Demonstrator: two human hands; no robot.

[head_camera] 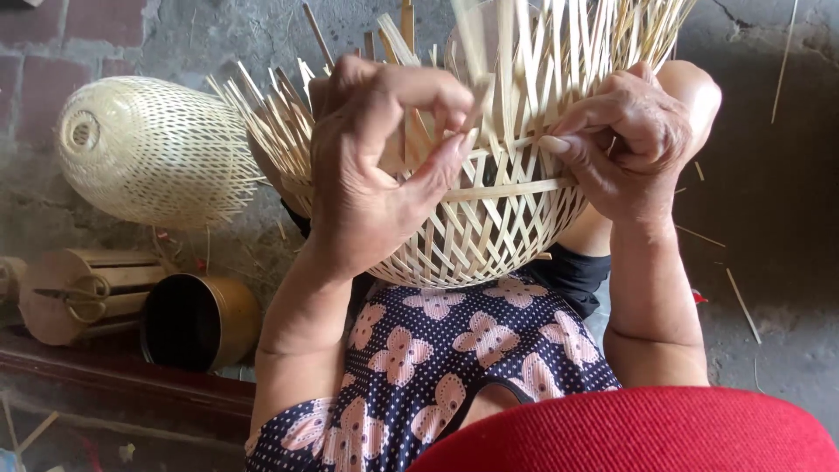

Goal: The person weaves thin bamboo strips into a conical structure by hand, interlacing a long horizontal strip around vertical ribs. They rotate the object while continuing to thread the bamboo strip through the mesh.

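A half-woven bamboo basket (476, 229) rests on my lap, rounded bottom toward me, with loose strip ends fanning upward. My left hand (371, 166) grips its left side, thumb and forefinger pinching an upright bamboo strip (479, 98) near the rim. My right hand (625, 144) presses on the right side, fingers curled over the horizontal weaving band (516, 187) and holding the strips there. Part of the rim is hidden behind both hands.
A finished woven bamboo shade (153, 149) lies on the concrete floor at the left. Below it are a wooden cylindrical form (83, 293) and a dark metal can (197, 322) on its side. Loose bamboo slivers (743, 306) lie on the floor at the right.
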